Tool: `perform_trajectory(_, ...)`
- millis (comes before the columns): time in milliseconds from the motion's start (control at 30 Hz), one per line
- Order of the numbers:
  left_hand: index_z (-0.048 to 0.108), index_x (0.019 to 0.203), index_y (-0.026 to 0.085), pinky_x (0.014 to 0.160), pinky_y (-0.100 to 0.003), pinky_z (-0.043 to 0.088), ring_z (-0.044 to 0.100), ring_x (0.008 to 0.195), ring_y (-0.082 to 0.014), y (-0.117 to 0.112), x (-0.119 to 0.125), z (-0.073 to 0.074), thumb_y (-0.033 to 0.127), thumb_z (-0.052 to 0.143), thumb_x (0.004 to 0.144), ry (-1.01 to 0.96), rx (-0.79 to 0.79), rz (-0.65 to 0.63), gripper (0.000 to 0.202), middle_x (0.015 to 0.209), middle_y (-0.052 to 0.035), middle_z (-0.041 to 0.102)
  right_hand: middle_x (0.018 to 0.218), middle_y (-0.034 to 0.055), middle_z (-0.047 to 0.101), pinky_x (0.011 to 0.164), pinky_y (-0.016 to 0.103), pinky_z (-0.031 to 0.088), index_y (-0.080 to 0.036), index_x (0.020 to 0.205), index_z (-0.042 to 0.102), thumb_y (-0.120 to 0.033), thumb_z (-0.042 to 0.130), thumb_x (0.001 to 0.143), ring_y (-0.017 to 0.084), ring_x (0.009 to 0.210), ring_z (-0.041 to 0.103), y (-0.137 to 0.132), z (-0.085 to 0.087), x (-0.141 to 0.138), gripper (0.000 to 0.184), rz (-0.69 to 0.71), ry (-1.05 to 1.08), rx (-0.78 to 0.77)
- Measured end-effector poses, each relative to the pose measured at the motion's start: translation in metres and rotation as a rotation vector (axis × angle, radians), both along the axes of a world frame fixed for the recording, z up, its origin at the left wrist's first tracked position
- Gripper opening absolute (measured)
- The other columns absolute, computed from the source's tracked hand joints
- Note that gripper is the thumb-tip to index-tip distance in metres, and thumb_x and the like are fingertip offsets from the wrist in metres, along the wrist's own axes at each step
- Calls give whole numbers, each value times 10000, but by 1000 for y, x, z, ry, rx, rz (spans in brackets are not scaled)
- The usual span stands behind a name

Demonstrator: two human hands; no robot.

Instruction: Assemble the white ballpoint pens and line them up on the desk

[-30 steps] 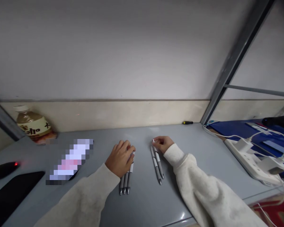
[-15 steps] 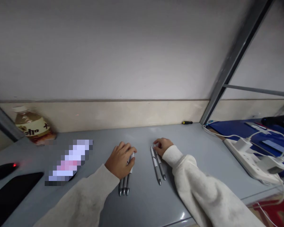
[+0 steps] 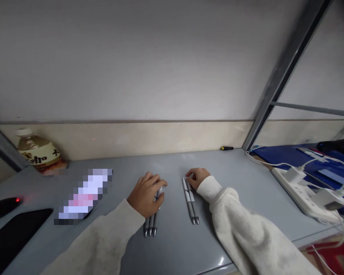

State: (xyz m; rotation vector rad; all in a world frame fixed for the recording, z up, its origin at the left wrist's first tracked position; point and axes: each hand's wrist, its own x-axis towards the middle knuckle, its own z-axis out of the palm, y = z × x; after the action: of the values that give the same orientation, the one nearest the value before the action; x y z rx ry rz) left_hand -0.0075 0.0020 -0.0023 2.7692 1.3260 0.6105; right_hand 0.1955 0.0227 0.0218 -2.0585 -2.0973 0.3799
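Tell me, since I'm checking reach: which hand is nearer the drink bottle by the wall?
Left. The left hand lies on three pens, right of the bottle and nearer the person; the right hand sits farther right, touching two pens.

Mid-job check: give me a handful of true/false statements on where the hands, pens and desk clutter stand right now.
1. The left hand lies over the upper ends of three pens. True.
2. The right hand lifts a pen in the air. False: its two pens lie flat on the table, fingertips at their top ends.
3. The pen groups touch each other. False: bare table separates them.
4. A bottle sits at the left rear, by the wall. True.
5. The power strip has nothing plugged in. False: chargers are plugged in.
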Motion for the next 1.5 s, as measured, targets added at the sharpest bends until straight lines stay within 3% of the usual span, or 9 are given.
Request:
perform_trajectory(267,589,882,210,708,-364,366,459,828,-227,0,1,1,127,462,704,-18,6,-33,233,824,-31,591,791,54,683,671,255,416,-175,917,687,-216,579,734,175,745,607,4,1,5,217,-5,31,157)
perform_trajectory(633,611,834,211,704,-339,358,478,794,-209,-3,4,1,152,489,729,-61,-53,-112,171,699,-10,594,774,48,672,675,257,402,-171,894,686,-200,582,723,166,729,584,6,-4,6,202,41,52,189)
perform_trajectory(1000,588,887,225,698,-323,306,486,788,-202,-6,8,3,256,581,696,-38,-88,-51,194,665,20,572,734,43,660,708,273,400,-164,847,688,-168,600,703,169,725,566,7,-10,5,169,121,117,288)
perform_trajectory(1133,560,825,214,682,-312,280,481,768,-198,-10,11,4,279,579,688,-24,-87,-38,152,615,31,549,714,35,651,710,275,396,-168,818,687,-163,604,699,164,713,555,7,-11,4,145,145,140,326)
perform_trajectory(1367,520,789,208,693,-321,261,492,781,-209,-16,16,5,200,542,671,13,-122,-11,120,559,38,534,705,37,644,700,268,401,-157,785,682,-149,616,694,158,704,553,6,-11,2,113,199,185,367)
perform_trajectory(1500,518,826,213,697,-321,270,505,793,-207,-17,16,5,147,500,666,17,-108,-27,175,568,38,533,734,45,644,705,272,405,-155,802,679,-154,631,688,161,722,557,4,-10,1,124,297,219,374)
